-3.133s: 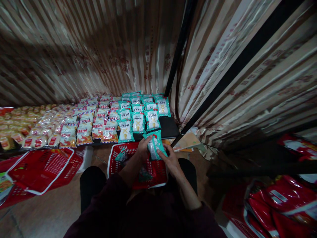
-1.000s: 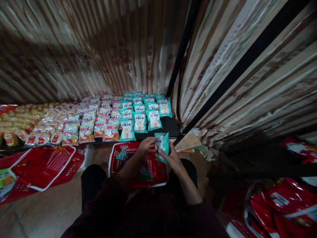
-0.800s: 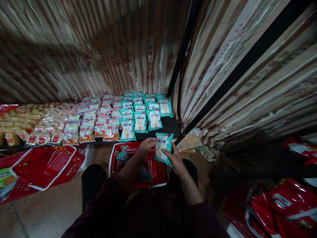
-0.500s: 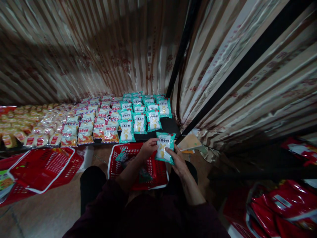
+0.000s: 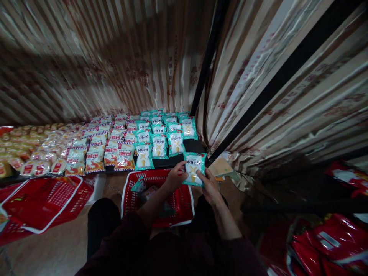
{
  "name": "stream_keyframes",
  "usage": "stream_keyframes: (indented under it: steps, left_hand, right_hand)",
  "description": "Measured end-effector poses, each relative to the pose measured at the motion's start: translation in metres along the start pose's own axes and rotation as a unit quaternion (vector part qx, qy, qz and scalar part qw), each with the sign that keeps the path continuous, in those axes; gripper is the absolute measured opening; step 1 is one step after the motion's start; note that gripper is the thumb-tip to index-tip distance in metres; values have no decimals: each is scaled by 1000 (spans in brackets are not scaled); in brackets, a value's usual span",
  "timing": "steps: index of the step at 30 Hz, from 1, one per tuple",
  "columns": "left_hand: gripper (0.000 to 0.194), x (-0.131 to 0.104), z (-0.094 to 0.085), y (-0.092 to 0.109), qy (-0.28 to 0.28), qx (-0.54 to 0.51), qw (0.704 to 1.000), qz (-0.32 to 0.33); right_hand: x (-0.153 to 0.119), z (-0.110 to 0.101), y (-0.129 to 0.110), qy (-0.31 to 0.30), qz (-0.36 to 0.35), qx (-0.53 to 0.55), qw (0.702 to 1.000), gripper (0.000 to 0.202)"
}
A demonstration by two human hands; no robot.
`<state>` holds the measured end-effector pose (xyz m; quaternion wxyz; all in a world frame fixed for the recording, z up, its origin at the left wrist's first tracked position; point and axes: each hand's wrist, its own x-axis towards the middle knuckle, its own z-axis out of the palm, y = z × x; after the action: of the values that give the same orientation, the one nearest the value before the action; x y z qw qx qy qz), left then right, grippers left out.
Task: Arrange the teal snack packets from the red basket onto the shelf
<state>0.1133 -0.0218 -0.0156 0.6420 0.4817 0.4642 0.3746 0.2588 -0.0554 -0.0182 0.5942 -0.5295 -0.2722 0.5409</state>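
A teal and white snack bag [image 5: 194,168] is held upright between my two hands, its printed front facing me. My left hand [image 5: 176,175] pinches its left edge. On the right edge, my right hand [image 5: 209,184] grips it with the thumb across the front. Just beyond, rows of matching teal bags [image 5: 159,145] lean on a low black shelf [image 5: 193,146]. Below my left forearm stands a red plastic basket [image 5: 186,203] with a white rim; a few teal packets [image 5: 139,185] lie inside, partly hidden by the arm.
Orange and white snack bags [image 5: 95,156] and wrapped round pastries [image 5: 40,168] fill the shelf leftward. Another red basket [image 5: 54,195] lies at the left. Black poles [image 5: 244,124] cross before pleated curtains [image 5: 138,65]. Shiny red packages [image 5: 330,237] sit at lower right.
The held bag has turned more upright and shifted slightly right, closer to the shelf's right end. My view has moved a little, so the shelf and baskets appear slightly lower and further left.
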Motion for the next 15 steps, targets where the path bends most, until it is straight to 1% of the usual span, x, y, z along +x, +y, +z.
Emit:
stream_keyframes:
  steps: [5,8,11,15]
  left_hand:
    - [60,6,8,9,16,29,999,6]
    - [61,10,12,15,21,41,999,12]
    - [61,16,14,20,24,41,999,15]
    - [62,25,18,26,33,54,998,25]
  right_hand:
    - [11,-6,1,-1,-38,-54,998,56]
    - [21,-10,2,18,-93,-112,989,65]
    - [31,-11,0,46,-148,-213,965,70]
    - [39,-6,-7,69,-185,-336,921,65]
